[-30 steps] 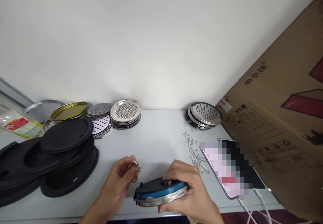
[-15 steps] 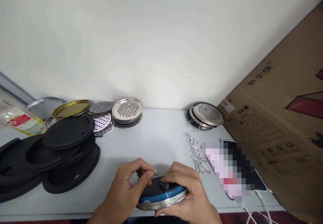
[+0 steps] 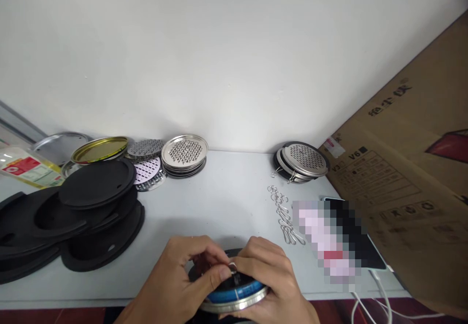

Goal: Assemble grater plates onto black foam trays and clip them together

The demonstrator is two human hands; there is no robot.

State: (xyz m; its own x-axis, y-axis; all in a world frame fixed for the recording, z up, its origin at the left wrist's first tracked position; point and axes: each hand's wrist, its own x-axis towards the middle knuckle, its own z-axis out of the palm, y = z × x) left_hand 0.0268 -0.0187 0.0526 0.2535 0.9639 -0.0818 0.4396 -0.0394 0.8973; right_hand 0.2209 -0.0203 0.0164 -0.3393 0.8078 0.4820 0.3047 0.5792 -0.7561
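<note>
Head view: well left of the cardboard box, a left hand pinches a wire handle, thumb and finger nearly meeting, at a black binder clip on a blue-banded disc stack. The right hand clasps the stack's edge. The step appears to be fitting the handle; the next move calls for careful alignment.

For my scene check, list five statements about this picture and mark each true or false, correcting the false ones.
1. The right hand holds the blue-banded round piece. True.
2. The left hand lies flat. False: the left hand pinches a small metal piece.
3. Loose wire pieces lie on the table. True.
4. The gold lid lies on the right. False: the gold lid lies on the left.
5. A cardboard box stands on the right. True.
</note>
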